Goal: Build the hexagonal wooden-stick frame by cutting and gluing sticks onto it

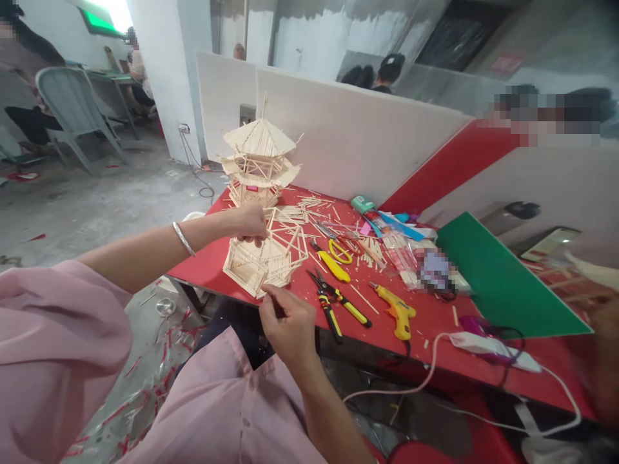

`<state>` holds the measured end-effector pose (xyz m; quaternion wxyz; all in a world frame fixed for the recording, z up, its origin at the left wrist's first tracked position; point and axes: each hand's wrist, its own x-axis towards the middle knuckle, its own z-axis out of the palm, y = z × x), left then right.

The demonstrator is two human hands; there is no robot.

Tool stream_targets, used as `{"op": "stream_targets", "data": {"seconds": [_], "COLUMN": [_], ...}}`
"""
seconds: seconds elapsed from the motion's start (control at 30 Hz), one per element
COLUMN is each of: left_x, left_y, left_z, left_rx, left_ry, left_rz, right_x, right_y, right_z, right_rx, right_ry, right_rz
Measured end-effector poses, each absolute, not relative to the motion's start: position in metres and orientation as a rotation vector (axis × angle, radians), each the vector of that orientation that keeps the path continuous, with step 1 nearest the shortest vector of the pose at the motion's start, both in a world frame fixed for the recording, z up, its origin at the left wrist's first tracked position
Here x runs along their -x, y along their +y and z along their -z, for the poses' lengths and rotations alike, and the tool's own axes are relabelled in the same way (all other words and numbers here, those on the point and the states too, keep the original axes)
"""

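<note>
A light wooden stick frame [300, 240] with open sides tilts over a hexagonal stick base [242, 274] at the near edge of the table. My left hand [249, 223] is closed on the frame's left side, its fingertips partly hidden. At the frame's near corner, my right hand [290, 320] pinches with thumb and forefinger; the exact contact is small and hard to see. Behind them stands a tiered pagoda model [261, 142] built of the same sticks, with a pointed roof.
On the red table [198, 261] lie loose sticks [309, 205], black-and-yellow pruning shears [333, 299], a yellow utility knife [334, 267], scissors [341, 251] and a yellow glue gun [397, 310]. A green board [503, 283] and a white power strip [493, 351] are on the right. A white partition [333, 129] stands behind.
</note>
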<state>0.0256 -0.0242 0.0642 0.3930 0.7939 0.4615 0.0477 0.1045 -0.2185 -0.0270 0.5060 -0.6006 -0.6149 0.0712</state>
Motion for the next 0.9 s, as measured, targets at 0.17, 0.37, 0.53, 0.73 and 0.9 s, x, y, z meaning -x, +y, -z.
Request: {"op": "stream_targets", "data": {"seconds": [0.17,0.37,0.53,0.73,0.9], "left_x": [-0.0294,-0.0303,-0.0268,-0.0228,-0.0228], "left_y": [-0.023,-0.0226,-0.0231,-0.0204,-0.0247], "left_z": [-0.0625,-0.0588,-0.062,-0.0601,-0.0614], "left_rx": [-1.952,-1.929,-1.93,-1.877,-1.846], "left_ry": [1.216,1.175,1.148,1.109,1.128], "left_rz": [-0.081,-0.059,0.033,0.008,0.006], "right_x": [-0.1051,-0.1029,-0.1008,-0.1009,-0.1007], "right_y": [-0.2161,-0.2167,-0.2156,-0.2154,-0.2162], "right_z": [0.0281,0.028,0.028,0.0289,0.0295], "right_rx": [1.456,1.459,1.446,1.418,1.413], "right_ry": [-1.477,-1.465,-1.473,-1.493,-1.503], "right_rz": [-0.224,-0.23,-0.178,-0.134,-0.125]}}
